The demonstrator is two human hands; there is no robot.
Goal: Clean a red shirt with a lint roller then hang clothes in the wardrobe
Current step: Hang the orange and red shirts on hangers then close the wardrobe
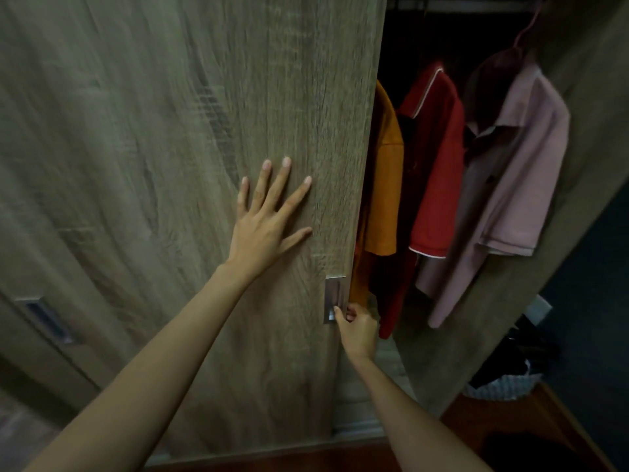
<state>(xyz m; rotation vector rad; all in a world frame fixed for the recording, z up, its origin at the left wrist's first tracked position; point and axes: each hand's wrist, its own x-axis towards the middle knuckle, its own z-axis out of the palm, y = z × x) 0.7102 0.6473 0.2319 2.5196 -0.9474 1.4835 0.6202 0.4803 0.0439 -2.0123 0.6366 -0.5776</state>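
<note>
A wooden sliding wardrobe door (190, 131) covers most of the view. My left hand (269, 216) lies flat on it with fingers spread. Lower down, my right hand (357, 327) grips the door's metal handle (333, 298) at its right edge, fingers curled round the edge. In the open gap to the right a red shirt (435, 158) with white trim hangs on the rail, between an orange shirt (384, 185) and a pink shirt (517, 185). No lint roller is in view.
A second door with a recessed handle (47, 320) lies at the lower left. The wardrobe's right side panel (578, 165) frames the gap. A patterned bag (503, 386) sits on the reddish floor (510, 434) at the lower right.
</note>
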